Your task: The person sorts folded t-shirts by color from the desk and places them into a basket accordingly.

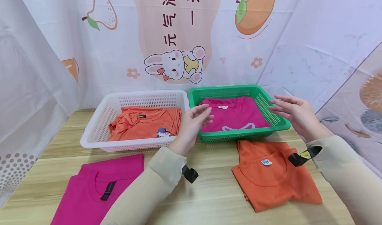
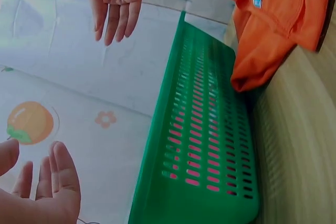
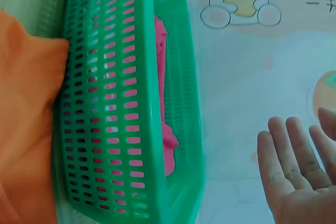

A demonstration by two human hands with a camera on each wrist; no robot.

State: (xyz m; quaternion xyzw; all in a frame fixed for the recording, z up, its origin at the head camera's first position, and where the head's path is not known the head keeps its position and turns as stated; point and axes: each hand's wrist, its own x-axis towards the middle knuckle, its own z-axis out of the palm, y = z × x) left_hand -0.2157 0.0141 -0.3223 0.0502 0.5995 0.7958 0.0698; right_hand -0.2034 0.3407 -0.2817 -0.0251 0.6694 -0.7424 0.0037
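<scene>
Both hands hover near the green basket (image 1: 244, 131), holding nothing. My left hand (image 1: 191, 127) is by its left side, fingers relaxed, palm facing inward. At the right side, my right hand (image 1: 298, 115) has its fingers extended toward the basket; the right wrist view also shows this hand (image 3: 299, 177) with an empty palm. Inside the green basket lies a folded magenta shirt (image 1: 235, 114) with a white label and a pale line print. An orange folded shirt (image 1: 268, 175) with a blue-white label lies on the table in front of it.
A white basket (image 1: 134, 145) to the left holds an orange shirt (image 1: 149, 122) with a cartoon print. Another magenta shirt (image 1: 89, 192) lies front left on the wooden table (image 1: 191, 205). A printed curtain (image 1: 119, 62) hangs behind the baskets.
</scene>
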